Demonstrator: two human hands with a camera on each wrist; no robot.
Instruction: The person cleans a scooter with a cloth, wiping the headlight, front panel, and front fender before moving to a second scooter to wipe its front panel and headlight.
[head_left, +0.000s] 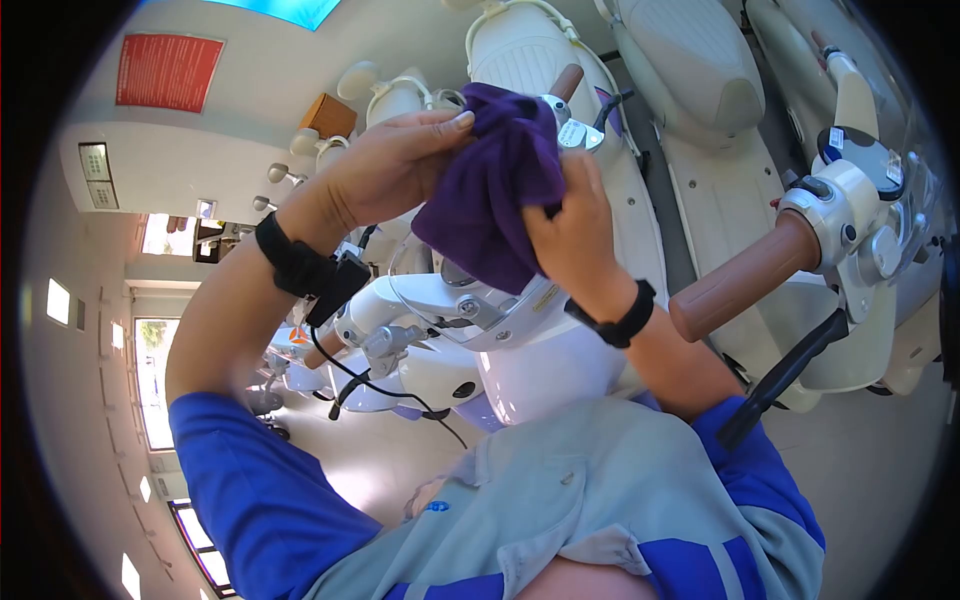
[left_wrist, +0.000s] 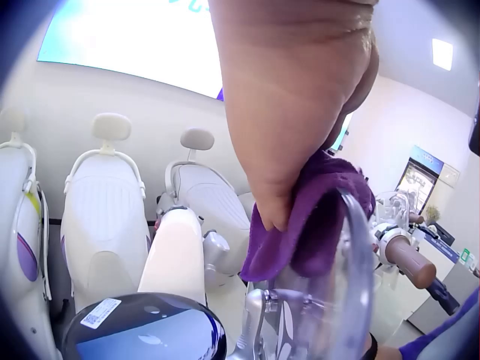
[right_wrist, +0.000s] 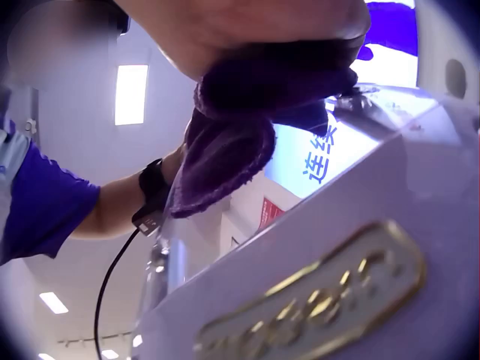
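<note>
A bunched purple cloth [head_left: 490,190] hangs between both hands over a white scooter's front. The left hand [head_left: 395,165] pinches its upper left edge between thumb and fingers. On the cloth's right side, the right hand [head_left: 580,235] grips it with bent fingers. The left wrist view has the left hand [left_wrist: 292,97] above the cloth [left_wrist: 330,202], which drapes behind a clear curved windshield [left_wrist: 360,270]. In the right wrist view, the folded cloth [right_wrist: 225,154] lies under the right hand [right_wrist: 262,26], above a white panel with a gold-edged badge [right_wrist: 315,300].
More white scooters with pale seats [head_left: 700,70] stand in a row beyond and to the right. A brown handlebar grip [head_left: 750,275] and black lever [head_left: 785,375] reach in near the right arm. A round dark display [left_wrist: 146,330] sits low in the left wrist view.
</note>
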